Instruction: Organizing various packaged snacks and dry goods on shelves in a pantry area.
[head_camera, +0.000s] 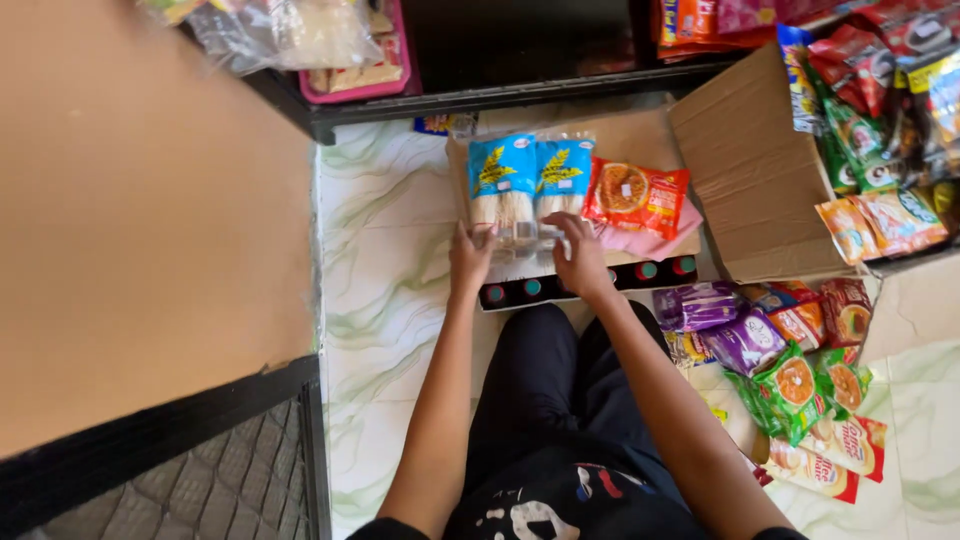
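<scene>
At the far left a broad tan panel (130, 220) fills the view, with a dark woven mat (220, 480) below it at the bottom corner. Next comes the pale marbled floor (385, 250), on which the person sits or crouches in dark trousers.

The left hand (470, 257) reaches forward with its fingers (478, 232) curled onto the lower left corner of a clear pack of noodle bundles (530, 185) with blue and yellow tops. The right hand (580, 257) meets the same pack at its lower right, fingers (562, 222) bent over the edge, so both hands grip it (how tightly cannot be told). The pack lies flat on top of an open cardboard box (750, 170), just left of a red noodle packet (637, 195) that rests on something pink.

Just below the hands runs a row of dark bottles (590, 283) with red and green caps, seen from above. Above it all, a dark shelf (480, 95) carries a pink tray (355, 60) of wrapped goods.

To the right of the knees lie purple snack packets (720, 325), then green packets (795, 390) and other red and orange ones scattered on the floor. At the far right, hanging strips of sachets (880, 110) crowd the edge.
</scene>
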